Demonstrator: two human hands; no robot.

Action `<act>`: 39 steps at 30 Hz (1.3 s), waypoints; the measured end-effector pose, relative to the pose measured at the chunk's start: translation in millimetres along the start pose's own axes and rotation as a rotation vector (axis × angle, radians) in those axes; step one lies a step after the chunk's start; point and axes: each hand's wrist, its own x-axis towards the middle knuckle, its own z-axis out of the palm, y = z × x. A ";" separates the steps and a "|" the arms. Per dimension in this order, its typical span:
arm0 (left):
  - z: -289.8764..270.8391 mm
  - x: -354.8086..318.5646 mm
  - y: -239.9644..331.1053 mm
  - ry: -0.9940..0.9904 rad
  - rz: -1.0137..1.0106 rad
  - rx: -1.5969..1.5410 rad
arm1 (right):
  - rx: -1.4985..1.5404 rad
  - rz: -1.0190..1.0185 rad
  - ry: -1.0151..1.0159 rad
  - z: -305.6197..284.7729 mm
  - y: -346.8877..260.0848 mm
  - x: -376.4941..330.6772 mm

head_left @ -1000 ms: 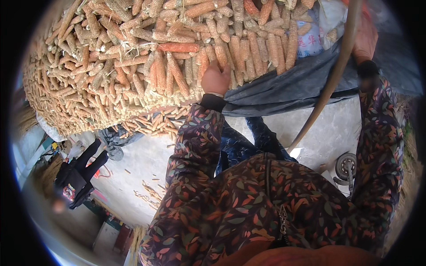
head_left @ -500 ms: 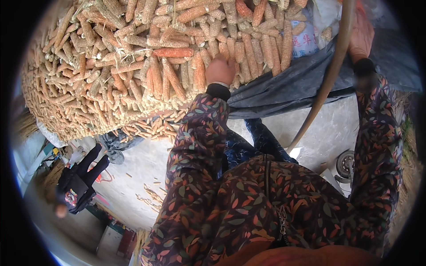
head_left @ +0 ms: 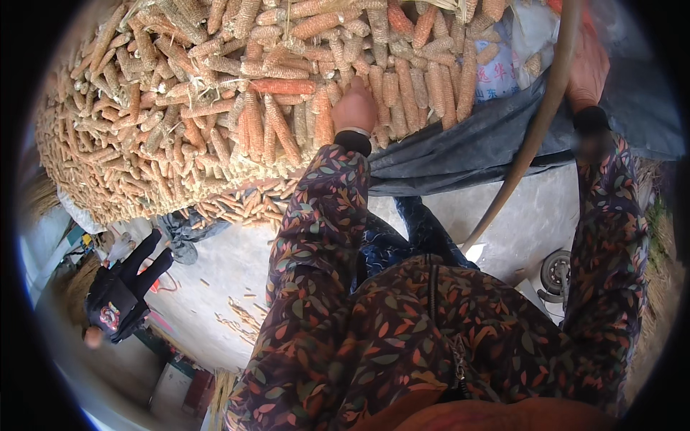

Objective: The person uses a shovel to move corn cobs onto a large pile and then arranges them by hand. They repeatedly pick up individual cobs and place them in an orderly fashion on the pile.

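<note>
Cobs (head_left: 284, 133): evenly lit, fairly sharp
Floor (head_left: 208, 287): pale, brightly lit
Right sleeve (head_left: 600, 208): one blurred patch
Rim: black, distorting, blue-fringed at lower left

- Floor: I stand over a pale grey concrete floor (head_left: 230, 258), evenly and brightly lit.
- Right side: a round black wheel with a grey metal hub (head_left: 555, 271) is located beside my sleeve; yellowish dry straw (head_left: 658, 309) and low green plants (head_left: 655, 223) border the outer edge.
- Left side: a crumpled dark grey plastic sheet (head_left: 183, 249) lies on the floor.
- Lower left: a whitish flat panel (head_left: 171, 386) and a dark red panel (head_left: 198, 391) stand side by side; an upright tan straw bundle (head_left: 221, 388) is positioned near them.
- Rim: my view blurs; wall details are indistinct.
</note>
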 end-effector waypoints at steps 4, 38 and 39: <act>7.3 17.5 16.7 0.020 -0.034 0.006 | -0.097 0.009 -0.005 2.6 12.8 -3.8; -22.0 -65.5 -3.9 0.075 -0.730 -1.497 | -0.104 0.042 -0.065 -4.1 7.8 -0.8; -16.0 -76.3 6.1 0.066 -0.663 -1.432 | -0.109 0.057 -0.128 -10.1 4.7 2.2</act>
